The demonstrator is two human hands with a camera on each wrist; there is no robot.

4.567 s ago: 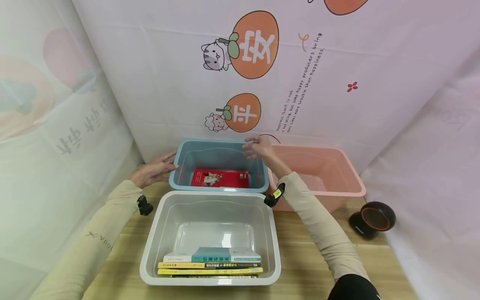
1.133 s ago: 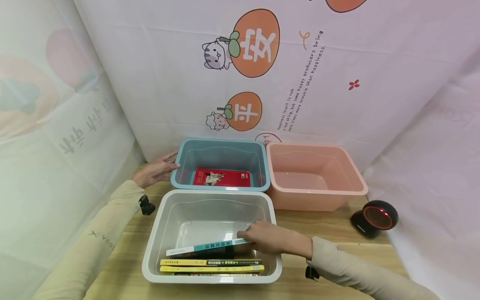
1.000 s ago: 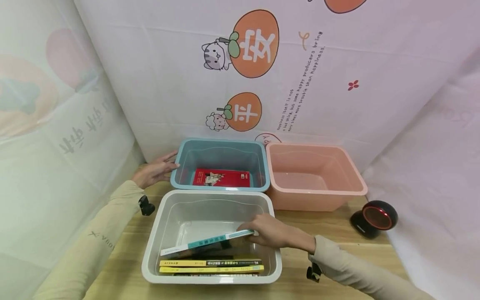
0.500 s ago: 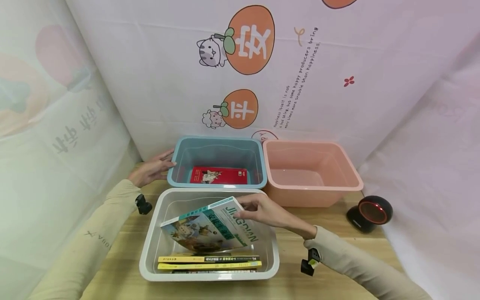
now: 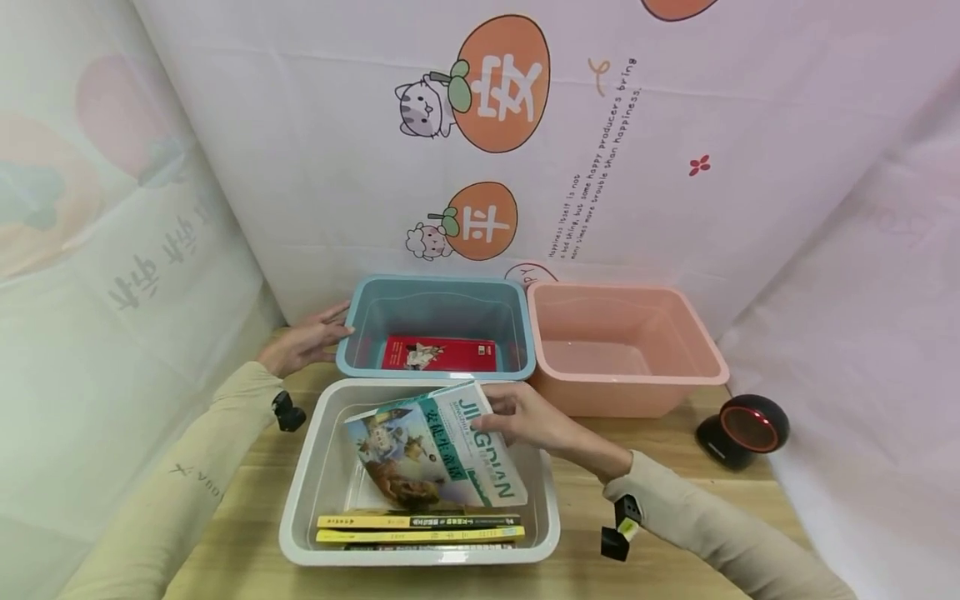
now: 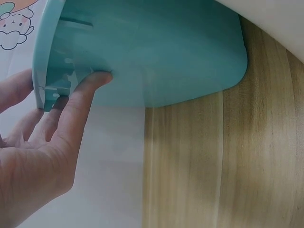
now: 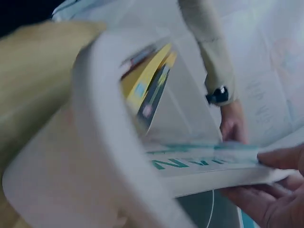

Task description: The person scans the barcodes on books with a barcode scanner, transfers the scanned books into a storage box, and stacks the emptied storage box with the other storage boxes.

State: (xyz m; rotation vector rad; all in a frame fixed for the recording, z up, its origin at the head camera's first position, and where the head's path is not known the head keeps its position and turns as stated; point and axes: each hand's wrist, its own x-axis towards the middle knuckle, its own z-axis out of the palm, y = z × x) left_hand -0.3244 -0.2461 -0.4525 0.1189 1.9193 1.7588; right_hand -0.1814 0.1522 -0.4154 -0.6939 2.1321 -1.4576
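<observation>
My right hand point(image 5: 532, 417) pinches a paperback book point(image 5: 408, 450) by its upper right corner, thumb on the front cover. The book, white and teal with a picture, is tilted with its cover up inside the light grey bin point(image 5: 303, 475). In the right wrist view, thumb and fingers grip the book point(image 7: 204, 166) from both faces. My left hand point(image 5: 303, 343) touches the left side of the blue bin point(image 5: 435, 374), fingers extended. The left wrist view shows these fingers against the rim and outer wall of the blue bin point(image 6: 156, 52). A red book point(image 5: 457, 356) lies inside it.
Several books with yellow and dark spines point(image 5: 420, 534) stand along the near wall of the grey bin. A pink bin point(image 5: 630, 379) adjoins the blue bin's right side. Farther right sits a black round-headed device point(image 5: 746, 429). White printed cloth point(image 5: 337, 167) hangs behind and at both sides.
My right hand has come from the blue bin's right rim to the grey bin, gripped the teal-and-white book, raised it from the row and turned its cover upward. My left hand stays put.
</observation>
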